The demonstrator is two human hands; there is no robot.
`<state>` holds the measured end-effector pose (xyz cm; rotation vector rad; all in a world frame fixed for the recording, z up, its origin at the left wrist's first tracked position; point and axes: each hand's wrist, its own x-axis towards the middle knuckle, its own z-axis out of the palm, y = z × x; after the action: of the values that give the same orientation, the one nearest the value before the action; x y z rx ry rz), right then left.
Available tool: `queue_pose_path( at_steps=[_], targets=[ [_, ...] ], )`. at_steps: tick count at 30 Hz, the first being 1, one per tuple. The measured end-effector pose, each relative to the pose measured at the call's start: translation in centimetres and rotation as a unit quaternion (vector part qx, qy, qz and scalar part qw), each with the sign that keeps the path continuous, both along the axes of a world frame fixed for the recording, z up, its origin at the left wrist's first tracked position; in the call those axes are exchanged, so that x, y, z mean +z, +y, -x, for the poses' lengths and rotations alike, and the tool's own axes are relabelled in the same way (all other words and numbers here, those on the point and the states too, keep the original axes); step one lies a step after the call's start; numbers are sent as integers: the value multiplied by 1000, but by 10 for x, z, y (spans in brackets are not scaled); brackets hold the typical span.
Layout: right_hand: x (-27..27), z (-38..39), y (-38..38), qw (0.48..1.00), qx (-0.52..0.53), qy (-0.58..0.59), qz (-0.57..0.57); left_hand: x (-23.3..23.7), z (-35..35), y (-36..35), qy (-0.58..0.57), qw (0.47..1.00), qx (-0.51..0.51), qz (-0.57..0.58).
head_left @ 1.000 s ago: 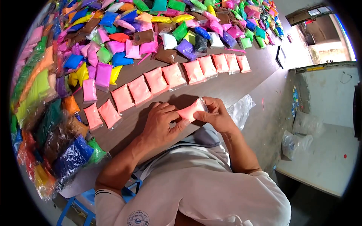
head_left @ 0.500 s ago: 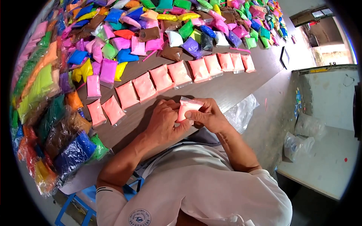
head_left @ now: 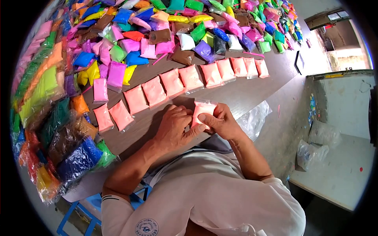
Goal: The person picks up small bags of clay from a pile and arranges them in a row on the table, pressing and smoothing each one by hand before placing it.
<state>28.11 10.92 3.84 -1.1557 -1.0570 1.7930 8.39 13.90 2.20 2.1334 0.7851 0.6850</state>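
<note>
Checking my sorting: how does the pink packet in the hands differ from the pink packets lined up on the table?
The held packet stands on end, pinched between the left hand and right hand; the row packets lie flat on the table, untouched. The held packet is alone; the row packets sit side by side. Both are pale pink.
</note>
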Motion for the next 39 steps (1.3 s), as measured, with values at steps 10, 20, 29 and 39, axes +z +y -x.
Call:
queue_pose_path(
  at_steps=[10, 20, 29, 39],
  targets=[
    [5, -3, 4, 994, 0, 23, 107, -1, -3, 0, -77, 996, 18, 33],
    [14, -7, 9, 992, 106, -49, 52, 1, -1, 2, -55, 997, 13, 45],
    [5, -26, 9, 980, 169, -26, 104, 2, 3, 4, -104, 991, 19, 87],
    [10, -3, 5, 998, 62, -22, 18, -7, -1, 3, -159, 982, 70, 74]
  ],
)
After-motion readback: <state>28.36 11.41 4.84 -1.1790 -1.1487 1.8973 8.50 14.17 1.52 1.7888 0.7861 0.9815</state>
